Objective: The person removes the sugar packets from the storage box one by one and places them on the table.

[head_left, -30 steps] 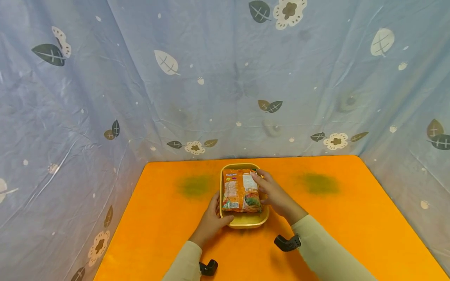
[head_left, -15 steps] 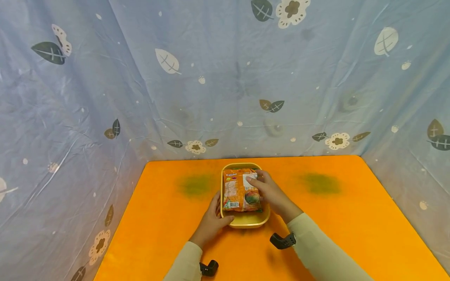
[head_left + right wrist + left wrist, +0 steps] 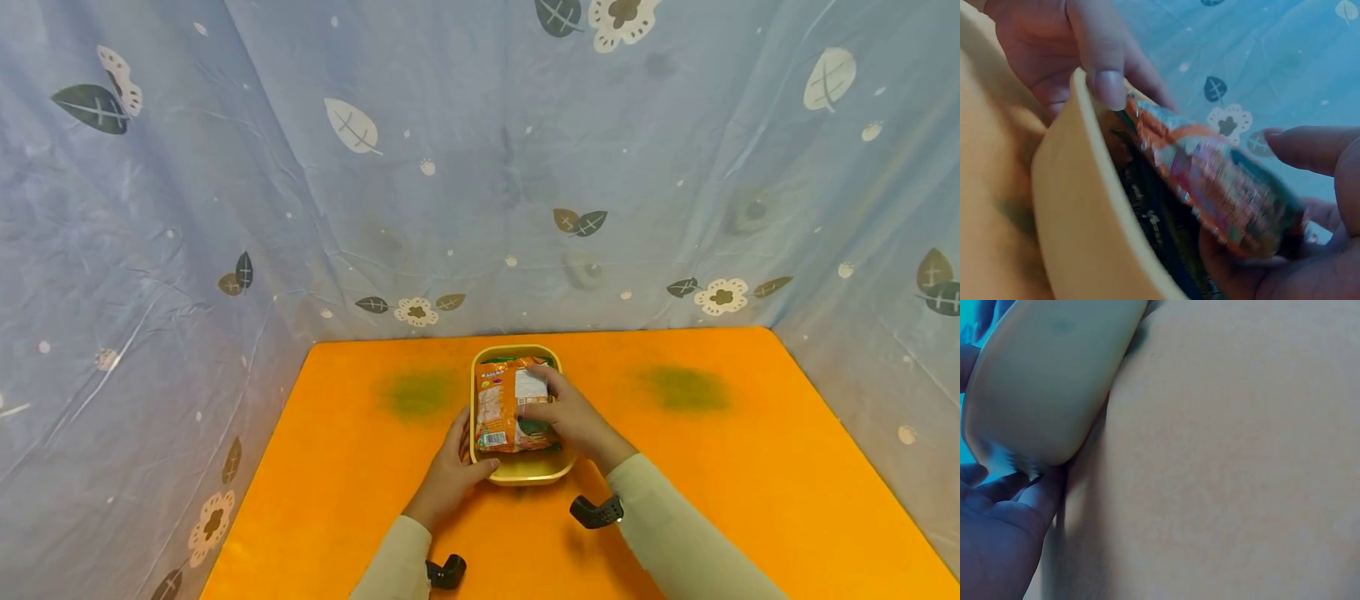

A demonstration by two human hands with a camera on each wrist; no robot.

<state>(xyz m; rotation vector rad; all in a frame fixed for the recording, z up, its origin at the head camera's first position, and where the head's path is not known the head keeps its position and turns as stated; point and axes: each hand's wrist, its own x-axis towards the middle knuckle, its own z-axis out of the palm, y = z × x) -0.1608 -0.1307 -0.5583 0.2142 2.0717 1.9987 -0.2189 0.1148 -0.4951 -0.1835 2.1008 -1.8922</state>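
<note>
A yellow plastic tray stands on the orange table, with an orange printed food packet on top inside it. My left hand grips the tray's near left side, its thumb over the rim and the fingers along the outer wall. From the right, my right hand reaches over the tray and holds the packet's right side. In the right wrist view, fingers curl under the raised edge of the tilted packet, and the thumb is above it. Dark green packaging shows beneath, mostly hidden.
The orange tabletop carries two greenish stains, left and right of the tray. Blue curtains printed with leaves and flowers enclose the table at the back and both sides. A black wrist device sits on the right sleeve.
My right hand has shifted left over the packet, its thumb now lower on the print. The packet has tilted slightly, showing more green at the tray's far end. My left hand stays put.
</note>
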